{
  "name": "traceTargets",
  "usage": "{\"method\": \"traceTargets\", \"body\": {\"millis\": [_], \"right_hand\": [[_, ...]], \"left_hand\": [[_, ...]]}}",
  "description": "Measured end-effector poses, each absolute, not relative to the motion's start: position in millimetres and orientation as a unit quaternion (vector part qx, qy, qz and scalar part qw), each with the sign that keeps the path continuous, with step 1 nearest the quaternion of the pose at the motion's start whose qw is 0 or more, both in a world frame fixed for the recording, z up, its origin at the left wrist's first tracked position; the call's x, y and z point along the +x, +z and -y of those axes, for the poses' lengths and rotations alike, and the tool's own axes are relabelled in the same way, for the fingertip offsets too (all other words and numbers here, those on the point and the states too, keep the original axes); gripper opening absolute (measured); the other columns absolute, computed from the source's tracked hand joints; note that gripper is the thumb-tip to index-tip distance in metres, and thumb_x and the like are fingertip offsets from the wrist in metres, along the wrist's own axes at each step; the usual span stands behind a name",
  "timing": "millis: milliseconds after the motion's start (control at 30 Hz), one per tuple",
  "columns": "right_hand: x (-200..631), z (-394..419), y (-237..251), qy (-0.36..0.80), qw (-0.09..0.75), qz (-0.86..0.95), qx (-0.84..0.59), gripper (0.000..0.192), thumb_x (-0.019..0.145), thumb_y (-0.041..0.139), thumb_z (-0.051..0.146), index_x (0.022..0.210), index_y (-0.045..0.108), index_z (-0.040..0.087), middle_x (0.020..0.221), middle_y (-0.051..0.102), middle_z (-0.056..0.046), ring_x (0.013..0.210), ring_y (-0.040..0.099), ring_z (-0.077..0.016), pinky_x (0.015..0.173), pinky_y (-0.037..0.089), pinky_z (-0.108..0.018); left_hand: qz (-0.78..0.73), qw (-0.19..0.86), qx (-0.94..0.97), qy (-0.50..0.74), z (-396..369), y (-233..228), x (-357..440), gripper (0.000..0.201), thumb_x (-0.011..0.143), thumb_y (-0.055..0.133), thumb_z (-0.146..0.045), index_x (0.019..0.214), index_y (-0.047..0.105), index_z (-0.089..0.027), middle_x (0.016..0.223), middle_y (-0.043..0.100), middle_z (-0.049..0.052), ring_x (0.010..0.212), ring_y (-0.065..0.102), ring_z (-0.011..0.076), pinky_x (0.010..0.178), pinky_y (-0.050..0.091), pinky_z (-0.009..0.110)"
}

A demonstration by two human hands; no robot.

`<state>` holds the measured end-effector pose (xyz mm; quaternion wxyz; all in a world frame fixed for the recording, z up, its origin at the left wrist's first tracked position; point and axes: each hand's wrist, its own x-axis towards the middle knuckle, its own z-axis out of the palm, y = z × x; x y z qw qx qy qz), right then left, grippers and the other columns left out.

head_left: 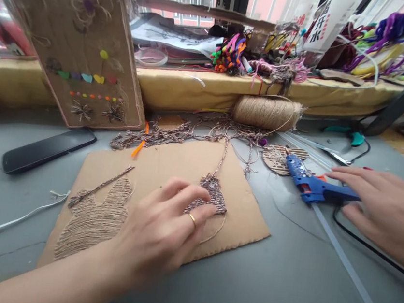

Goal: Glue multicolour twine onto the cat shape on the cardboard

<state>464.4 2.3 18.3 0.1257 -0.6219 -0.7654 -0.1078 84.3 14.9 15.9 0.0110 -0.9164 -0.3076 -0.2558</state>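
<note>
Far left, a white cord (11, 221) trails across the grey counter (281, 287). A black phone (47, 150) lies flat behind it. A decorated cardboard panel (79, 45) leans upright against the yellow ledge (194, 90), bearing twine flowers and coloured hearts.

At centre, a flat cardboard sheet (171, 167) lies on the counter. Its left part carries a filled jute twine shape (94, 217). The left hand (164, 230) rests on the sheet, fingers spread and open, holding nothing; the fingertips press on a smaller patch of mottled twine (213, 196). A ring shows on one finger. A strand of the same twine runs up from the patch to a loose tangle of twine (189, 133) at the sheet's far edge, beside an orange stick (140, 145).

Behind, a spool of jute twine (266, 112) lies on its side against the ledge.

To the right, a blue glue gun (311, 183) lies on the counter, nozzle toward a small round woven disc (277, 157). The right hand (381, 211) lies over the gun's rear; fingers extended, not yet closed round it. A clear glue stick (349, 268) lies diagonally below, and a black cable (369, 246) passes under the hand.
</note>
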Motion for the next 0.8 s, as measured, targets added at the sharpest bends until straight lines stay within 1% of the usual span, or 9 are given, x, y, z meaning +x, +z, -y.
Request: {"method": "traceTargets", "body": {"millis": [67,133,200,267,333,433,567,700,800], "right_hand": [[471.3,-2.4,14.9,-0.118,0.062,0.780,-0.612,0.043,0.070,0.051,0.022,0.113,0.056,0.021,0.115,0.061,-0.016,0.106,0.056,-0.0388,0.091,0.043,-0.055],[468.8,-4.2,12.3,-0.114,0.036,0.789,-0.603,0.045,0.074,0.048,0.022,0.119,0.051,0.020,0.117,0.060,-0.015,0.108,0.056,-0.0346,0.090,0.046,-0.049],[462.5,-9.1,10.3,-0.108,0.021,0.792,-0.600,0.044,0.077,0.045,0.021,0.121,0.048,0.019,0.120,0.058,-0.013,0.107,0.057,-0.0308,0.088,0.048,-0.047],[456.7,-15.7,9.2,-0.100,0.014,0.792,-0.603,0.042,0.078,0.044,0.018,0.120,0.048,0.018,0.119,0.057,-0.011,0.100,0.060,-0.0275,0.081,0.051,-0.043],[453.6,-21.1,9.0,-0.092,0.016,0.792,-0.604,0.040,0.078,0.044,0.016,0.117,0.049,0.018,0.115,0.057,-0.011,0.094,0.062,-0.0250,0.075,0.052,-0.039],[454.7,-23.5,10.1,-0.078,0.025,0.800,-0.594,0.037,0.077,0.046,0.015,0.113,0.050,0.017,0.109,0.056,-0.010,0.092,0.061,-0.0230,0.076,0.051,-0.036],[462.6,-17.6,13.3,-0.074,0.037,0.806,-0.587,0.033,0.077,0.047,0.017,0.110,0.051,0.017,0.109,0.056,-0.010,0.088,0.061,-0.0224,0.074,0.050,-0.035],[466.6,-10.9,17.2,-0.072,0.057,0.804,-0.588,0.031,0.081,0.049,0.025,0.111,0.053,0.019,0.111,0.057,-0.009,0.094,0.061,-0.0241,0.075,0.049,-0.036],[466.0,-7.5,20.6,-0.076,0.073,0.798,-0.593,0.029,0.082,0.049,0.027,0.109,0.055,0.020,0.110,0.059,-0.009,0.091,0.062,-0.0245,0.071,0.049,-0.036]], "left_hand": [[0.280,0.001,-0.928,-0.246,-22.3,16.1,94.1,0.018,0.088,0.050,-0.017,0.099,0.065,-0.021,0.098,0.067,0.004,0.090,0.053,0.0207,0.075,0.050,0.032],[0.253,-0.009,-0.938,-0.235,-33.1,15.3,104.3,0.021,0.089,0.047,-0.017,0.095,0.067,-0.019,0.095,0.068,0.003,0.089,0.055,0.0203,0.073,0.051,0.031],[0.223,-0.022,-0.952,-0.209,-47.8,14.8,117.8,0.024,0.090,0.043,-0.015,0.095,0.067,-0.017,0.099,0.069,0.004,0.092,0.056,0.0202,0.074,0.051,0.030],[0.198,-0.034,-0.965,-0.169,-65.6,14.8,137.0,0.028,0.090,0.040,-0.012,0.103,0.065,-0.016,0.109,0.067,0.004,0.100,0.056,0.0203,0.079,0.051,0.030],[0.177,-0.034,-0.974,-0.136,-84.4,14.2,161.3,0.034,0.090,0.037,-0.008,0.114,0.060,-0.015,0.124,0.061,0.005,0.112,0.052,0.0198,0.090,0.048,0.031],[0.156,-0.034,-0.984,-0.084,-108.9,11.0,198.3,0.041,0.088,0.035,-0.005,0.127,0.049,-0.010,0.139,0.048,0.010,0.127,0.043,0.0207,0.103,0.039,0.034],[0.150,-0.043,-0.986,-0.062,-124.1,8.4,225.7,0.038,0.087,0.036,-0.003,0.119,0.055,-0.009,0.131,0.055,0.013,0.120,0.051,0.0211,0.096,0.045,0.032],[0.149,-0.053,-0.986,-0.056,-124.2,12.0,229.0,0.033,0.083,0.042,-0.002,0.108,0.061,-0.013,0.115,0.063,0.012,0.106,0.060,0.0203,0.086,0.049,0.030],[0.151,-0.054,-0.986,-0.054,-123.8,14.7,229.2,0.029,0.083,0.043,-0.002,0.102,0.062,-0.013,0.107,0.066,0.011,0.097,0.063,0.0197,0.081,0.050,0.029]]}}
